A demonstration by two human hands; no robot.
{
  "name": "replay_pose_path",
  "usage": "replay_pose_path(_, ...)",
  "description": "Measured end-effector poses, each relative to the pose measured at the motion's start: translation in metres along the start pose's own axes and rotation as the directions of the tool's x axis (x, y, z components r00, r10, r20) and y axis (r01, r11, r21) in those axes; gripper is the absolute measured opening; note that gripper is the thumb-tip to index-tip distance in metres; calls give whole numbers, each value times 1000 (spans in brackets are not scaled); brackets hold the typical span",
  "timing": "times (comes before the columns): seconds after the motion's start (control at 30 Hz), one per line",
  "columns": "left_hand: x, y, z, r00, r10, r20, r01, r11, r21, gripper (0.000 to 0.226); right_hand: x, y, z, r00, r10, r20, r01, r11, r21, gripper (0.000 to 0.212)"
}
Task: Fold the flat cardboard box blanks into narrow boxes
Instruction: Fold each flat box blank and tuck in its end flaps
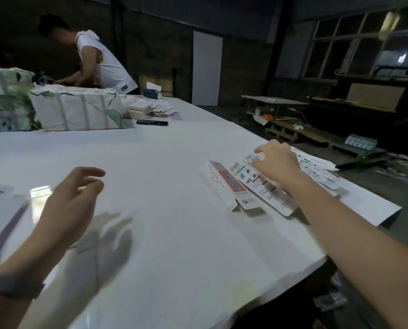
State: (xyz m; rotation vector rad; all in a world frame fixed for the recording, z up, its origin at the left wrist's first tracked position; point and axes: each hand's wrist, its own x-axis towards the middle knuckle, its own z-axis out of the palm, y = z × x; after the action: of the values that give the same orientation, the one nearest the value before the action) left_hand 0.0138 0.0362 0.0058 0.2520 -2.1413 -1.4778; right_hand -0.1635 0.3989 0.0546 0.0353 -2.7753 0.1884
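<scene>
My right hand (275, 162) reaches to the right of the frame and pinches the far end of a flat box blank (261, 184) on the pile there, beside a folded narrow box (226, 186) lying on the white worktop (174, 162). My left hand (72, 198) hovers at lower left, fingers loosely spread, holding nothing, near more boxes (1, 214) at the left edge.

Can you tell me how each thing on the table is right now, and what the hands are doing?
left hand: empty, fingers loosely curled, above the table
right hand: reaching onto the pile of flat blanks
flat blanks: unfolded, spread in a loose pile
red-printed blank: partly folded
phone: lying flat
</scene>
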Motion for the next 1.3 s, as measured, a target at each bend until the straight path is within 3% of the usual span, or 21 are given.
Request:
replay_pose_path(0.07, 4, -10, -4, 998, -43, 39, 26, 936, 352, 25, -7, -31, -1, 993, -110, -42, 115, 987, 116, 33)
replay_pose_path(0.13, 2, -16, -6, 989, -132, 61, 54, 721, 691, 42, -22, -68, -2, 972, -228, -54, 234, 934, 271, 22)
replay_pose_path(0.17, 0, -16, -6, 982, -178, 57, 69, 631, 773, 48, -33, -89, -2, 960, -278, -43, 275, 896, 348, 14)
replay_pose_path(0.23, -5, -19, -7, 971, -231, 54, 87, 557, 826, 56, -58, -130, -2, 925, -381, 1, 338, 822, 458, 7)
replay_pose_path(0.3, -7, -22, -8, 974, -218, 58, 73, 547, 834, 59, -78, -168, 1, 880, -474, 40, 376, 745, 550, 8)
replay_pose_path(0.43, -4, -18, -13, 978, -194, 80, 43, 562, 826, 58, -102, -229, 16, 819, -564, 103, 305, 580, 755, 11)
replay_pose_path(0.53, -2, -15, -17, 981, -165, 104, 12, 583, 813, 52, -112, -246, 33, 814, -573, 96, 255, 502, 827, 13)
replay_pose_path(0.7, -5, -11, -13, 986, -128, 109, -1, 642, 767, 51, -112, -232, 46, 849, -526, 49, 202, 410, 889, 24)
replay_pose_path(0.93, -6, 1, -6, 989, 59, 134, -131, 764, 632, 64, -107, -226, 41, 893, -450, 20, 108, 257, 960, 20)
replay_pose_path(1.0, -5, 8, -6, 990, 104, 91, -135, 857, 497, 65, -105, -225, 38, 916, -401, 10, 83, 215, 973, 18)
replay_pose_path(1.13, -4, 23, -11, 992, 126, -6, -126, 991, 55, 53, -100, -220, 32, 951, -305, -49, 81, 94, 992, 19)
replay_pose_path(1.23, -6, 31, -17, 995, 20, 102, 7, 968, -252, 58, -98, -217, 26, 951, -295, -91, 107, 39, 993, 20)
replay_pose_path(1.3, -9, 32, -17, 977, -11, 211, 79, 945, -318, 67, -99, -217, 24, 938, -318, -139, 155, 28, 987, 22)
